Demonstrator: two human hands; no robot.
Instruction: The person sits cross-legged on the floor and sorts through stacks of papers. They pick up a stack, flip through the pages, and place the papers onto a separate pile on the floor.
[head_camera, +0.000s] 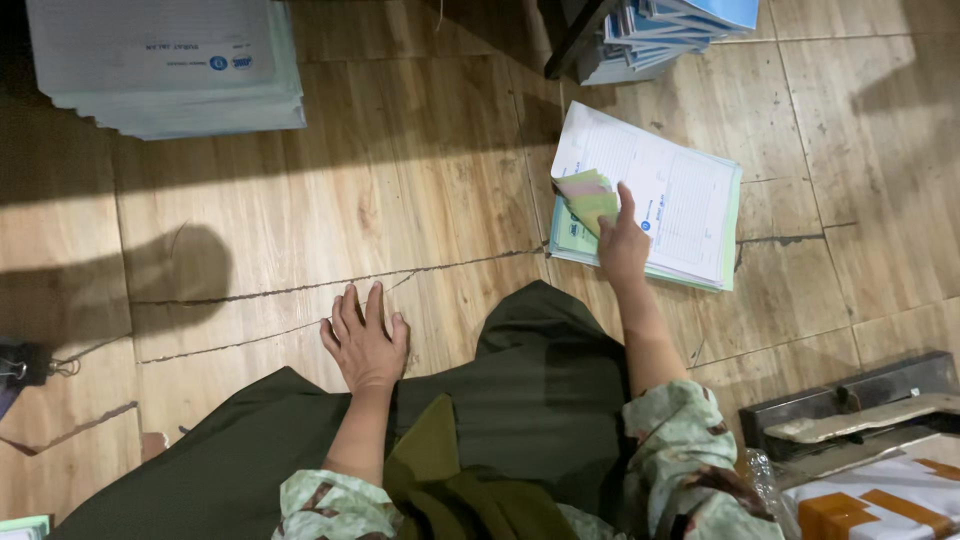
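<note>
My left hand (365, 340) lies flat on the wood-look tiled floor (300, 200), fingers spread, holding nothing. My right hand (622, 243) reaches to a stack of printed paper forms (680, 195) lying on the floor ahead on the right. Its fingers lift the lower left corner of the sheets, fanning out white, pink, yellow and green copies (588, 195). My dark green skirt (540, 380) covers my knees between the arms.
A thick pile of pale blue forms (165, 65) sits at the top left. More stacked papers (660, 30) rest on a dark frame at the top. A black binder clip (25, 365) lies at the left edge. Boxes and a dark metal bar (860, 430) crowd the lower right.
</note>
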